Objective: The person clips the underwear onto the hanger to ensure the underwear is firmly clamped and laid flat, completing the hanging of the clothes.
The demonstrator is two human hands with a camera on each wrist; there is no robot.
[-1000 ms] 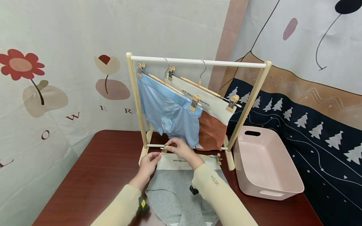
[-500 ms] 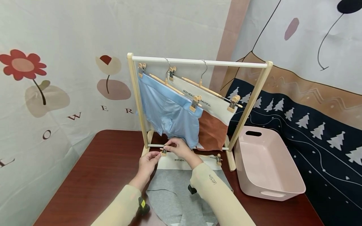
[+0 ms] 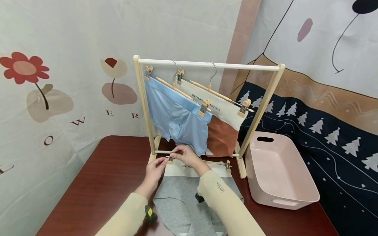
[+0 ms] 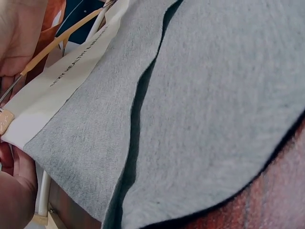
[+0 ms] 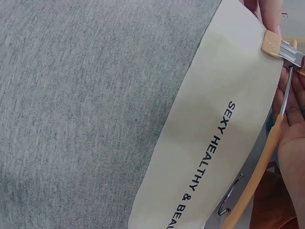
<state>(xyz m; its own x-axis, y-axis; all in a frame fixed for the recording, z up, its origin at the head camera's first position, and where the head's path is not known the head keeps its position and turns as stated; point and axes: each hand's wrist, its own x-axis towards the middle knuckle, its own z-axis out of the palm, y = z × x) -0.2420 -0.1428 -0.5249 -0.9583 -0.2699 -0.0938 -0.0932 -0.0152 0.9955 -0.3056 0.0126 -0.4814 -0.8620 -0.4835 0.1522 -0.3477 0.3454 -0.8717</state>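
Note:
Grey boxer briefs [image 3: 183, 190] with a white lettered waistband [image 5: 205, 143] lie spread on the table. A clip hanger [image 5: 259, 174] lies along the waistband, its right clip [image 3: 228, 166] on the band's right end. At the left end, my right hand [image 3: 187, 156] pinches the other clip [image 5: 272, 44], whose pad overlaps the waistband corner. My left hand [image 3: 153, 172] pinches that same corner beside the clip. Both hands' fingertips nearly meet there, and part of the clip is hidden behind them.
Behind the hands stands a wooden rack [image 3: 260, 111]. Light blue boxer briefs [image 3: 177, 111] and a brown pair with a white waistband [image 3: 222, 136] hang from it on clip hangers. A pink bin [image 3: 280, 170] stands at the right on the dark red table [image 3: 97, 190].
Both hands and the clip between them have shifted slightly to the left along the waistband corner. The grey briefs stay in nearly the same place.

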